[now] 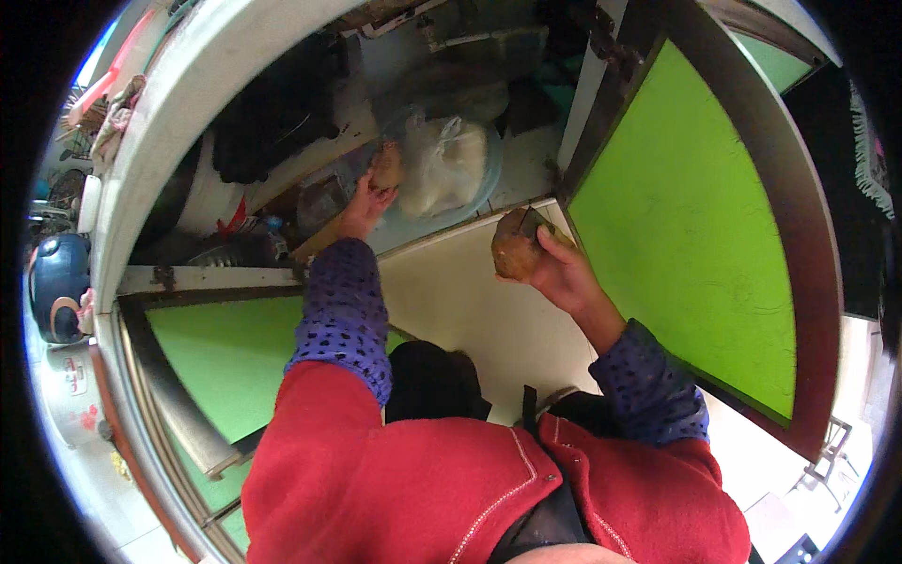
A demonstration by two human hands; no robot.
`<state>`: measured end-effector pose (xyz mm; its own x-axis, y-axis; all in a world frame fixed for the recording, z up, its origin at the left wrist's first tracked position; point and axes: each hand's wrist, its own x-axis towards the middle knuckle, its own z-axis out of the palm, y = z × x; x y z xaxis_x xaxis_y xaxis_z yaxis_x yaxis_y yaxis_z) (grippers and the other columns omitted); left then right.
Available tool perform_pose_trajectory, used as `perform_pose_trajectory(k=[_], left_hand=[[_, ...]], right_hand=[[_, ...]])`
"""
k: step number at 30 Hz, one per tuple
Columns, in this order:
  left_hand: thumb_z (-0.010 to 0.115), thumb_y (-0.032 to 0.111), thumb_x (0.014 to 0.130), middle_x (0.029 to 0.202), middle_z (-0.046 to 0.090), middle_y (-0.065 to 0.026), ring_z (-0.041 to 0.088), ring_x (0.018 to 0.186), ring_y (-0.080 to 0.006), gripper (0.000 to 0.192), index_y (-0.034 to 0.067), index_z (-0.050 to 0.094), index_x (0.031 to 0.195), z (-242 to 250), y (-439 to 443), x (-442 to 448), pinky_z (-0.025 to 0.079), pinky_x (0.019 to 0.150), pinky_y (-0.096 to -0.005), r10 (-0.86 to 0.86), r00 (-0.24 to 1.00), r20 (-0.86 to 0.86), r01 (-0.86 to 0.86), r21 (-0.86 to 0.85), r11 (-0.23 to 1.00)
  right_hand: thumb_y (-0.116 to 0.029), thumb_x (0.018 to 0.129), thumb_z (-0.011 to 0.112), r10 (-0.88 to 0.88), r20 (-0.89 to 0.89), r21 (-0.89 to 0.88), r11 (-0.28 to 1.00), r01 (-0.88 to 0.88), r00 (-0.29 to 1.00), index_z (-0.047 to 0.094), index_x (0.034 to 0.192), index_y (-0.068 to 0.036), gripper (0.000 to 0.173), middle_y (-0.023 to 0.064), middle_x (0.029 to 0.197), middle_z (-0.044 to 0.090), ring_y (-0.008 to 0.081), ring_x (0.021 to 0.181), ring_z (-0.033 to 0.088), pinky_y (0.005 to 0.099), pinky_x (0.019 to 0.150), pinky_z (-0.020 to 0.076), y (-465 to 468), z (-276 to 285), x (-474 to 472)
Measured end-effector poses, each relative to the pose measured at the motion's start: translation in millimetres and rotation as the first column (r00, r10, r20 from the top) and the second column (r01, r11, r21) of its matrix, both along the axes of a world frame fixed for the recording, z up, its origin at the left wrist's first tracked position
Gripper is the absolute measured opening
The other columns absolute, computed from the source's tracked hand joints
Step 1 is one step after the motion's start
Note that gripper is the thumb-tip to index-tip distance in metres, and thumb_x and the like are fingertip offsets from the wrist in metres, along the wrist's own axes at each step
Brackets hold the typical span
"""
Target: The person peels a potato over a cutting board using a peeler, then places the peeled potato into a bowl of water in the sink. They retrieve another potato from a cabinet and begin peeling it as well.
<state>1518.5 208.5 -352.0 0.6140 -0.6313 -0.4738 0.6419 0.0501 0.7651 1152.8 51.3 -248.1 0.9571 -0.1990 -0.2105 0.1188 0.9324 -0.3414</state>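
Note:
Inside a low cabinet, my left hand [368, 206] grips a brown, potato-like root vegetable [386, 166]. It is beside a knotted clear plastic bag [444, 169] with pale contents, which sits in a bluish round basin [491, 176]. Nearer to me, outside the cabinet opening, my right hand [564, 271] is closed around a larger brown root vegetable [513, 252]. A dark, pointed piece [539, 224] shows between that vegetable and my thumb; I cannot tell whether it is part of it.
A green cabinet door [690, 233] stands swung out on the right, another green door [232, 359] on the left. Dark bags [282, 106] and a clear package [324, 201] crowd the cabinet's left. The white countertop edge [204, 77] curves above. Beige floor [451, 303] lies below.

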Motion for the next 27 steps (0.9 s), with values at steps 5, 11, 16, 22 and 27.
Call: perform_pose_trajectory(k=[5,11,16,22,27], left_hand=[[0.060,0.038,0.082,0.101,0.055,-0.0057,0.054,0.092,-0.0204,0.046,0.008,0.047,0.115,44.0,-37.9,-75.8,0.043,0.093,-0.0415,0.097,0.985,-0.144,-0.117,-0.139,0.983],[0.056,0.034,0.085,0.090,0.056,-0.0035,0.055,0.076,-0.0176,0.031,0.006,0.053,0.098,122.7,-57.5,-189.0,0.048,0.079,-0.0344,0.112,0.993,-0.043,-0.112,-0.005,0.994],[0.059,0.031,0.082,0.077,0.057,-0.0012,0.053,0.072,-0.0121,0.029,0.001,0.058,0.084,225.8,-15.4,-267.5,0.044,0.070,-0.0277,-0.191,0.929,0.318,0.114,0.246,0.963],[0.063,0.020,0.068,0.085,0.060,-0.0081,0.055,0.084,-0.0172,0.029,0.000,0.061,0.089,411.3,87.5,-259.3,0.043,0.081,-0.0313,-0.375,0.560,0.739,0.038,0.429,0.902],[0.059,0.029,0.078,0.078,0.057,-0.0078,0.051,0.072,-0.0165,0.029,0.000,0.060,0.084,466.0,225.5,-215.9,0.043,0.070,-0.0315,-0.316,0.569,0.759,-0.397,0.590,0.703]], right_hand=[[-0.027,0.089,0.054,-0.138,0.010,-0.013,0.990,0.138,0.990,0.046,0.118,-0.005,0.038,0.0061,0.112,0.053,0.0187,0.103,0.053,0.0387,0.089,0.0422,10.0,54.1,-18.1],[-0.019,0.088,0.056,-0.252,-0.041,-0.189,0.952,0.241,0.967,0.052,0.109,-0.002,0.027,0.0078,0.116,0.052,0.0187,0.109,0.049,0.0346,0.093,0.0382,45.1,153.0,-74.5],[-0.014,0.083,0.058,-0.387,0.252,-0.716,0.541,0.440,0.887,0.065,0.077,-0.014,0.009,0.0264,0.129,0.037,0.0439,0.110,0.046,0.0506,0.090,0.0398,18.7,290.6,-114.5],[-0.019,0.089,0.054,-0.698,-0.018,-0.697,0.522,0.492,0.716,0.056,0.106,-0.006,0.021,0.0084,0.112,0.055,0.0210,0.101,0.055,0.0358,0.088,0.0431,-46.1,309.7,-172.9],[-0.021,0.090,0.053,-0.618,-0.124,-0.520,0.707,0.479,0.776,0.052,0.114,-0.004,0.029,0.0043,0.109,0.056,0.0179,0.100,0.055,0.0354,0.088,0.0441,-53.3,309.1,-181.0]])
